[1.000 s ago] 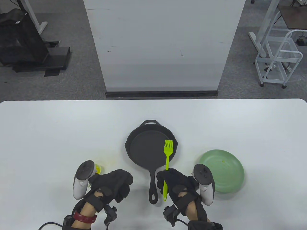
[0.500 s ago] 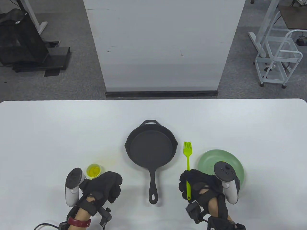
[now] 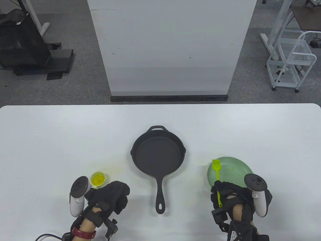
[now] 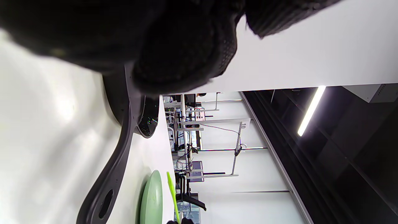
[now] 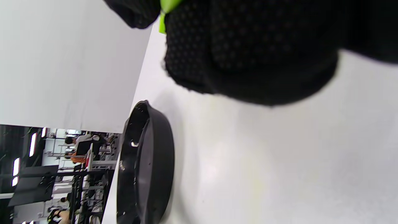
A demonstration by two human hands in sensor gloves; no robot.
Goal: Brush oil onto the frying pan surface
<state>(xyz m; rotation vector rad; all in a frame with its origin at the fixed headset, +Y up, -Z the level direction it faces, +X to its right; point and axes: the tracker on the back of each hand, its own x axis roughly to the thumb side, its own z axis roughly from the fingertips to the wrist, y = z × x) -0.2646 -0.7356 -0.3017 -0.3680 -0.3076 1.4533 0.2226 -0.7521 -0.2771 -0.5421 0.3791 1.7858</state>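
Gripping the green brush (image 3: 217, 179) by its handle, the right hand (image 3: 230, 198) is seen at the near right of the white table (image 3: 50, 140). The brush points away from the person, and its bristles are seen over the near left edge of the green plate (image 3: 235, 168). Whether the bristles touch the plate cannot be told. In the right wrist view, a bit of the brush handle (image 5: 164, 12) is seen between the closed gloved fingers (image 5: 217, 46).

The black frying pan (image 3: 158, 155) is set in the middle of the table, with its long handle pointing toward the person. It is well to the left of the brush and is not touched by either hand.

The left hand (image 3: 110, 197) is rested at the near left of the table with its fingers curled in, and nothing is seen held in it. A small cup of yellow oil (image 3: 97, 179) is placed just beyond it.
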